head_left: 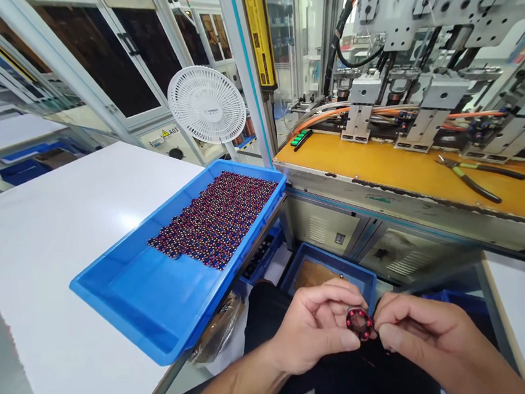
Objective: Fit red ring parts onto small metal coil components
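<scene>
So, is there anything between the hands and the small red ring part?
Nothing visible. The left hand and the right hand both hold the ring directly at the fingertips, low in front of the blue tray.

Low centre: both hands sit close together over the lap; open air to either side of them. Just above, the small blue plastic bin blocks the forward path. Left: the large blue plastic tray overhangs the white tabletop, its near half bare, its far half covered by small dark round parts. Right: the yellow-topped machine bench carries green-handled pliers. The white desk fan stands behind the tray.
</scene>
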A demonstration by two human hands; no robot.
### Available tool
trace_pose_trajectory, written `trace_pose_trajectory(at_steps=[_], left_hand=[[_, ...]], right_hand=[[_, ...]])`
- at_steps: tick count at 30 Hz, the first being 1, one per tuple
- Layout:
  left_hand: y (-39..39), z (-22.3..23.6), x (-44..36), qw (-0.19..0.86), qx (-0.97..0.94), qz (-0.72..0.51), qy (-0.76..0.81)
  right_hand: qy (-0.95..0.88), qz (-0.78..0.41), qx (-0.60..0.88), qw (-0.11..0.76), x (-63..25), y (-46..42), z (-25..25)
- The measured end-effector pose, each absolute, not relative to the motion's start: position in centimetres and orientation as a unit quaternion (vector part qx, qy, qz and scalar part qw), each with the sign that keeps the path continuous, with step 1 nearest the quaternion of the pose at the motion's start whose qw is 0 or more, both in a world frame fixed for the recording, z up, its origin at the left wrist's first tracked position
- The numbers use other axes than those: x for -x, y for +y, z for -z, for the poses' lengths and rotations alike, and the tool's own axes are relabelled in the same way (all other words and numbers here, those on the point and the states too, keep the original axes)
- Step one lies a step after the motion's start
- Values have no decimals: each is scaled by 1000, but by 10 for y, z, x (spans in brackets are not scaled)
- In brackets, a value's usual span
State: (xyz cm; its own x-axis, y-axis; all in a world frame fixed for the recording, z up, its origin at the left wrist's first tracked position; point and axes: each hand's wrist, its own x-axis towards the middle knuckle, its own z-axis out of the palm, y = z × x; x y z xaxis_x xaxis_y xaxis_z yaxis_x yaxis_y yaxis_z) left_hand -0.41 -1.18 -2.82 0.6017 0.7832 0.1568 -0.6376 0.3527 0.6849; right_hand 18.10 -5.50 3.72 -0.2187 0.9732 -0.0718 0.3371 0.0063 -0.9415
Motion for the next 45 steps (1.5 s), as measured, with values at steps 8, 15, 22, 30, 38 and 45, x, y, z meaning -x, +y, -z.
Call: trace_pose_trajectory(at_steps=[8,15,22,30,38,45], left_hand=[[-10,19,8,802,-416,-418,94],[-11,24,7,867,-348,-354,50],[-12,25,5,885,-326,-331,42],[-10,27,5,881,-323,-341,56],[-9,24,5,840,-385,-376,74],[-10,18,9,743,-494,-424,156]], right_hand=[[-722,-390,470,324,-187,-55,-40],[-865,-52,385,317,-207,-46,-43],[-890,-50,315,326,-195,-39,-50],[-879,-41,315,355,-187,-35,-53],[-844,-96,359,386,-182,-46,-39],[-818,-35,369,440,-175,-48,-27]])
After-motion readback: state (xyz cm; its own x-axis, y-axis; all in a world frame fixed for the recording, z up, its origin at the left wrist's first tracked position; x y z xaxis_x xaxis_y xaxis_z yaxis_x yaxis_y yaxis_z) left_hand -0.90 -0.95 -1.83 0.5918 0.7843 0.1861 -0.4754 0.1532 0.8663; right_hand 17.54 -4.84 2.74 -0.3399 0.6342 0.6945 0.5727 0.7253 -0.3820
